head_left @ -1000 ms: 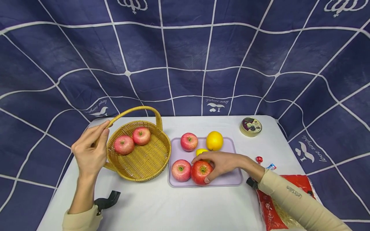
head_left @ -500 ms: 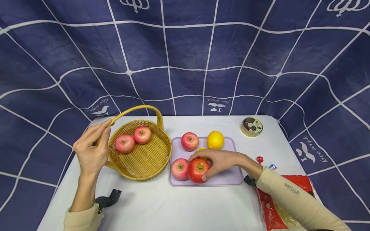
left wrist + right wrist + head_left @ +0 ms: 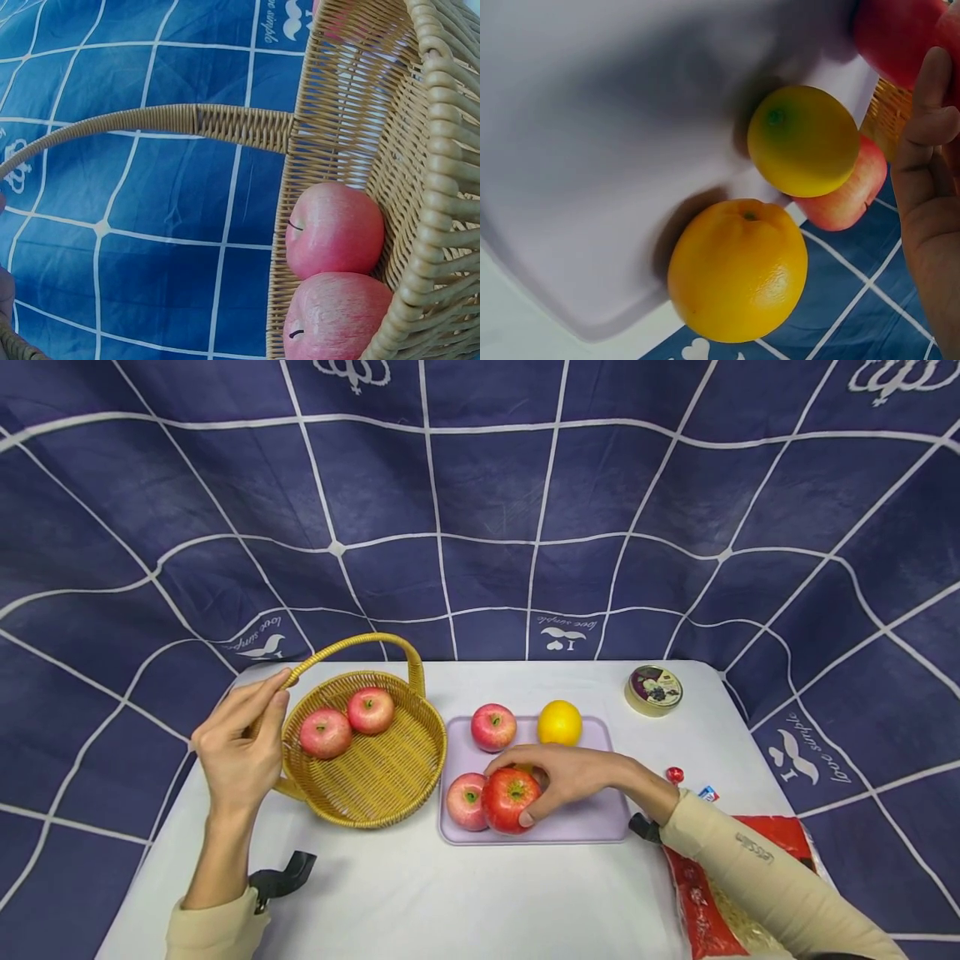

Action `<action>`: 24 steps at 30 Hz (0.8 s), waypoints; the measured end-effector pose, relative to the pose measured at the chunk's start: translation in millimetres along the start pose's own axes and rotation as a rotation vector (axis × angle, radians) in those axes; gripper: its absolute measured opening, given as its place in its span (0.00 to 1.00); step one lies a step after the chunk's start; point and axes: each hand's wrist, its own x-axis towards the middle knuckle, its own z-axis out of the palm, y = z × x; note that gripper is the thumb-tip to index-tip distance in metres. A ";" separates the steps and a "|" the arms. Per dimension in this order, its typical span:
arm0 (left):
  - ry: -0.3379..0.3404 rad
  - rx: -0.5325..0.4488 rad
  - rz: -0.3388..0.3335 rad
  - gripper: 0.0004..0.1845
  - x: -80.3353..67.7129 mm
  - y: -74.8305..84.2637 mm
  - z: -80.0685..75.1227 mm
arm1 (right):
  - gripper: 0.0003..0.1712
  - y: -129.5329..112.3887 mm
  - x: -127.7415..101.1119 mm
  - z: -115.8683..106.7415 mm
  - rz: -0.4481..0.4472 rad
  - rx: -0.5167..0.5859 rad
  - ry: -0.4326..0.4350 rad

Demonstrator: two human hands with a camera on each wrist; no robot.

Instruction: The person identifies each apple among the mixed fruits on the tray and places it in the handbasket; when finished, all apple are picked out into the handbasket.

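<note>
My left hand (image 3: 242, 747) pinches the arched handle (image 3: 348, 643) of a yellow wicker basket (image 3: 367, 818), which stands on the table at the left. Two pink apples, one at the basket's left (image 3: 326, 733) and one behind it (image 3: 371, 710), lie inside. Over a lilac tray (image 3: 592, 827), my right hand (image 3: 566, 774) grips a deep red apple (image 3: 508, 802) between thumb and fingers. That apple overlaps a pink apple (image 3: 465, 802) at the tray's left. Farther back sit another pink apple (image 3: 493, 727) and an orange (image 3: 559, 723). A yellow fruit (image 3: 802, 142) is mostly hidden behind my right hand in the head view.
A round tin (image 3: 653, 691) stands at the back right of the white table (image 3: 465, 902). Below it lie a red-wrapped sweet (image 3: 675, 774) and a small blue packet (image 3: 708, 793). My right sleeve crosses a red bag (image 3: 708, 918). A blue checked cloth (image 3: 480, 485) hangs behind.
My right hand has shifted slightly left and up with the red apple, which now covers more of the neighbouring pink apple. My left hand keeps its hold on the handle.
</note>
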 end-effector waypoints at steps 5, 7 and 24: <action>-0.002 0.004 0.004 0.13 -2.0 -6.5 -1.7 | 0.36 -3.4 5.1 0.0 -0.024 0.021 -0.006; -0.003 0.007 0.007 0.12 -2.7 -10.6 -2.6 | 0.37 -4.5 6.7 0.2 -0.028 0.022 -0.006; -0.001 0.000 0.010 0.11 -1.6 -3.7 -1.3 | 0.38 -16.6 19.8 -0.1 -0.034 0.006 0.005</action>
